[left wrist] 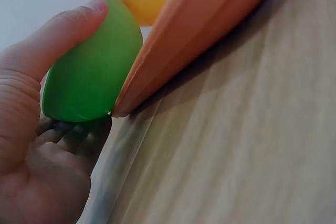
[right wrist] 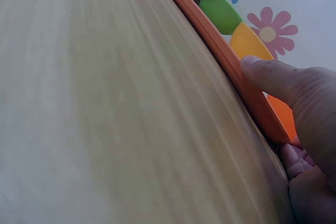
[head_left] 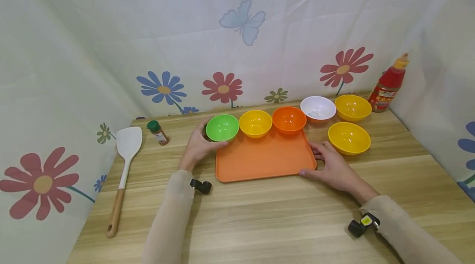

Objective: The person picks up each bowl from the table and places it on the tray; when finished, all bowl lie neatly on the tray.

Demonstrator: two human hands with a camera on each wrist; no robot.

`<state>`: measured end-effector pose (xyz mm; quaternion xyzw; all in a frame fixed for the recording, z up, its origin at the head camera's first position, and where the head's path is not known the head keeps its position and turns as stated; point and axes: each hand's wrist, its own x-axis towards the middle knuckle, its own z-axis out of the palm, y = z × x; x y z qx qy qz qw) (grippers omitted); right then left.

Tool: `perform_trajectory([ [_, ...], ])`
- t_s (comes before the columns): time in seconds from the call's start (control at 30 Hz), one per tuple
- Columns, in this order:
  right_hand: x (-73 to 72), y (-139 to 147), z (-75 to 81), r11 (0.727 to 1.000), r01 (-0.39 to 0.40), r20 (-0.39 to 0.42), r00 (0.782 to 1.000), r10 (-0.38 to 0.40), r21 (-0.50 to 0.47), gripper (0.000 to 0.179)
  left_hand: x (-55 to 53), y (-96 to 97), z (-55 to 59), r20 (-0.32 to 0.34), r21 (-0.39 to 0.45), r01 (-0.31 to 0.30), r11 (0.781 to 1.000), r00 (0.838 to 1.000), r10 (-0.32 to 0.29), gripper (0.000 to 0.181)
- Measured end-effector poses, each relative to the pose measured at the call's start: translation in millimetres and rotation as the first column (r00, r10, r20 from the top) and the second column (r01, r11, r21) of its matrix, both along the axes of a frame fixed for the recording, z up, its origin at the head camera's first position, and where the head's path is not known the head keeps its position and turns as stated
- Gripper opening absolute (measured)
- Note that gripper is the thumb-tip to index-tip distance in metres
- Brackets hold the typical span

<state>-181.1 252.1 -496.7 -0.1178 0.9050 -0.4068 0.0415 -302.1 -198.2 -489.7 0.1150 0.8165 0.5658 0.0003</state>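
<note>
My left hand (head_left: pixel 198 145) holds the green bowl (head_left: pixel 222 128) at the back left corner of the orange tray (head_left: pixel 265 160). In the left wrist view the thumb lies along the wall of the green bowl (left wrist: pixel 94 72), with the other fingers beneath it. A yellow bowl (head_left: pixel 255 123) and an orange bowl (head_left: pixel 289 120) stand beside it in a row along the tray's back edge. My right hand (head_left: pixel 329 164) grips the tray's right end, thumb at the front corner and fingers along the side. In the right wrist view that thumb presses the tray's rim (right wrist: pixel 231 72).
Right of the tray stand a white bowl (head_left: pixel 318 108) and two yellow bowls (head_left: pixel 353 107), with a red sauce bottle (head_left: pixel 389 84) behind. At left are a green-capped spice jar (head_left: pixel 158 133) and a white spatula (head_left: pixel 126 165) with a wooden handle. A flowered curtain backs the table.
</note>
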Motion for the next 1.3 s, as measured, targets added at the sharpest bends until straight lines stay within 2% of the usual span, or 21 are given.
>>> perform_trajectory([
  [0.5,1.3,-0.7,0.8,1.0,0.004,0.007,1.0,-0.004,0.001,0.109,0.3,3.0,0.3,-0.013,-0.062,-0.013,0.998,1.0,0.012,0.117],
  [0.8,0.6,-1.0,0.6,1.0,0.013,0.016,1.0,-0.013,0.007,0.111,-0.4,5.7,0.8,0.012,-0.089,-0.007,0.996,1.0,0.008,0.119],
  [1.1,0.5,-0.5,0.3,1.0,0.007,0.012,1.0,-0.007,0.01,0.111,2.3,5.2,-0.5,0.028,-0.089,-0.011,0.996,0.999,0.014,0.126],
  [1.3,0.2,-0.3,0.5,1.0,0.01,0.013,1.0,-0.01,0.01,0.11,5.6,3.8,5.6,0.006,-0.054,-0.022,0.998,1.0,0.022,0.131],
])
